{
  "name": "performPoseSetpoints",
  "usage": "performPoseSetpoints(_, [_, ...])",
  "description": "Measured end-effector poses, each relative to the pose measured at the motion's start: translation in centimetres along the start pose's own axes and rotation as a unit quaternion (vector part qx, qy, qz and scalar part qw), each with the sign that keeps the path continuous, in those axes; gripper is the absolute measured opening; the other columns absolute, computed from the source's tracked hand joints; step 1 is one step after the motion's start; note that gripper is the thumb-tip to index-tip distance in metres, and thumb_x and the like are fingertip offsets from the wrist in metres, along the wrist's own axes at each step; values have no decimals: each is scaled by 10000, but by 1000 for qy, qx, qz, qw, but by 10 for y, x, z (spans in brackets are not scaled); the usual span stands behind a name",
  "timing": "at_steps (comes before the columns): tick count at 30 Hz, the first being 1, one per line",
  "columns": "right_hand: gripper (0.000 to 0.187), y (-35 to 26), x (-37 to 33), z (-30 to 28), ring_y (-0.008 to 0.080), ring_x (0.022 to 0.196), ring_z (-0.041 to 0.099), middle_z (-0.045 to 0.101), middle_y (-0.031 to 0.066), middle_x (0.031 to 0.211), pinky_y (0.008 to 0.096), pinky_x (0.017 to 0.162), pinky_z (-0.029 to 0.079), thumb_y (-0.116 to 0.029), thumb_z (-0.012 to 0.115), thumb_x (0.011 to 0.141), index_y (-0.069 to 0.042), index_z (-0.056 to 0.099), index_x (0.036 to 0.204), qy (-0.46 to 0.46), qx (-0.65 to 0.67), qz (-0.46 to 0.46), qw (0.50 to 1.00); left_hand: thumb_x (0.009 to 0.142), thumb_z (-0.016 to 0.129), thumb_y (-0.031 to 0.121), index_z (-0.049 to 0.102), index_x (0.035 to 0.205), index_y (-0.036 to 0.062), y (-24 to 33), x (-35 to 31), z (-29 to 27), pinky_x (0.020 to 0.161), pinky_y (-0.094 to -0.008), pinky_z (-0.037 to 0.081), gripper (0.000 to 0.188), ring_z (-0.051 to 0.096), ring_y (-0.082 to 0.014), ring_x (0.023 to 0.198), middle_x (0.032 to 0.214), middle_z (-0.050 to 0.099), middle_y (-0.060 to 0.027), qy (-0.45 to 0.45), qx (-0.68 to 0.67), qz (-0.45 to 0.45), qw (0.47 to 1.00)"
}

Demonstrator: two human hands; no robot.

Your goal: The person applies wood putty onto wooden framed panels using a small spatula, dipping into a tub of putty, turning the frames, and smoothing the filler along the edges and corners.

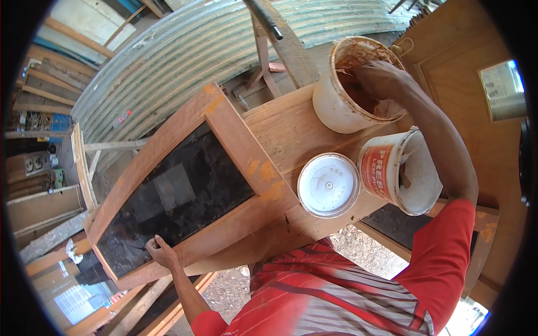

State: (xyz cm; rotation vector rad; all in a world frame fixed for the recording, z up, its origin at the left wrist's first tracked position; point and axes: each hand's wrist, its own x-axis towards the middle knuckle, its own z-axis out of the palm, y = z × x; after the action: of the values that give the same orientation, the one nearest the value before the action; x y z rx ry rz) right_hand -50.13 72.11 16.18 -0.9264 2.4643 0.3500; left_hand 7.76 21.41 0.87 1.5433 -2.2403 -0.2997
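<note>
A wooden frame (pixel 252 151) with one curved side lies tilted on a plank bench, and a dark panel (pixel 216 168) fills its middle. Orange-brown patches mark its joints. My left hand (pixel 163 253) grips the frame's near rail at the lower left, fingers curled over its inner edge. My right hand (pixel 376 78) reaches into a large white bucket (pixel 330 106) whose inside is smeared with reddish-brown paste. Its fingers are hidden by the wrist and the bucket, so whatever they hold is not visible. Beside that bucket stands a smaller white one with a red label (pixel 376 171).
A round white lid or tub (pixel 328 185) sits on the bench planks (pixel 286 120) between frame and buckets. Corrugated metal sheeting (pixel 185 61) curves behind. At right stands a wooden door (pixel 448 56); boards and timber (pixel 50 213) are stacked at left.
</note>
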Motion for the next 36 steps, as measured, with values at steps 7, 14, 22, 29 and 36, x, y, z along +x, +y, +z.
performPoseSetpoints(7, [336, 1, -51, -48, 202, 666, 684, 694, 125, 728, 391, 651, 550, -229, 588, 1003, 55, 693, 858, -4, 195, 3, 981, 1056, 621, 397, 625, 1051, 8, 3, -2, -4, 804, -427, 503, 389, 628, -286, 862, 956, 655, -119, 11, -15, 11, 1000])
performPoseSetpoints(14, [309, -6, -132, -41, 98, 652, 614, 674, 35, 760, 307, 597, 508, -211, 542, 1051, 6, 708, 907, 161, 380, 28, 910, 1049, 630, 395, 651, 1087, 21, -1, -2, -3, 819, -431, 528, 377, 660, -294, 864, 980, 690, -121, -3, -23, 4, 1000])
performPoseSetpoints(22, [317, -57, -158, 8, 52, 616, 511, 618, -4, 750, 252, 591, 457, -276, 551, 1111, -10, 704, 1032, 324, 479, 142, 804, 1041, 672, 284, 674, 1186, 9, -7, -10, -11, 793, -372, 537, 311, 655, -215, 861, 998, 690, -109, -23, -180, 66, 981])
performPoseSetpoints(29, [403, -65, -131, 41, 145, 899, 667, 704, 60, 1081, 316, 734, 546, -353, 595, 1088, -18, 706, 1285, 471, 496, 45, 728, 1059, 670, 215, 660, 1250, 11, -107, -72, -66, 936, -343, 516, 279, 619, -176, 1048, 1115, 681, -63, 19, -322, 96, 942])
performPoseSetpoints(36, [361, -133, -165, 31, 339, 1062, 730, 699, 244, 1264, 411, 829, 639, -141, 538, 1111, 113, 608, 1359, 585, 346, -56, 731, 1029, 686, 169, 687, 1155, 4, -212, -168, -153, 768, -361, 567, 208, 692, -221, 844, 999, 710, -131, 52, -257, -14, 965])
